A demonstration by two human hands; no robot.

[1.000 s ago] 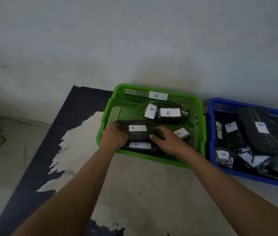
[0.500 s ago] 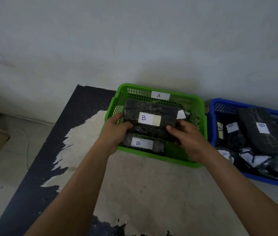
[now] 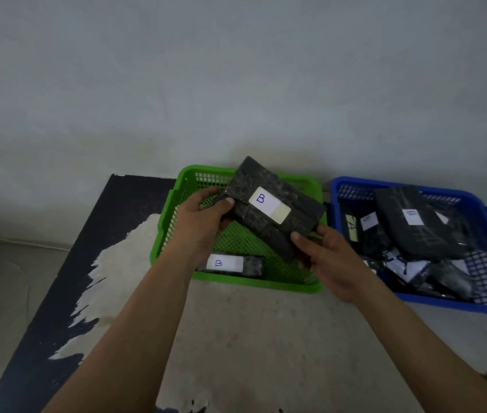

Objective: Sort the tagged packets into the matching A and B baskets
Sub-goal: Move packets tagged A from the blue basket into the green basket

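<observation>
A black packet tagged B (image 3: 272, 208) is held tilted in the air above the green basket (image 3: 236, 280). My left hand (image 3: 203, 225) grips its left end with the thumb on top. My right hand (image 3: 322, 257) grips its lower right end. A second black packet tagged B (image 3: 230, 263) lies in the green basket near the front wall. The blue basket (image 3: 444, 302) stands to the right, holding several black packets, some tagged B (image 3: 415, 222) and one tagged A (image 3: 352, 228).
Both baskets stand at the back of a worn table with a dark edge (image 3: 66, 263), close to a pale wall (image 3: 236, 84). The floor (image 3: 4, 287) lies to the left of the table.
Both hands have lifted the B packet out of the green basket, raised it higher and tilted it toward the right. The other packets behind it are now hidden.
</observation>
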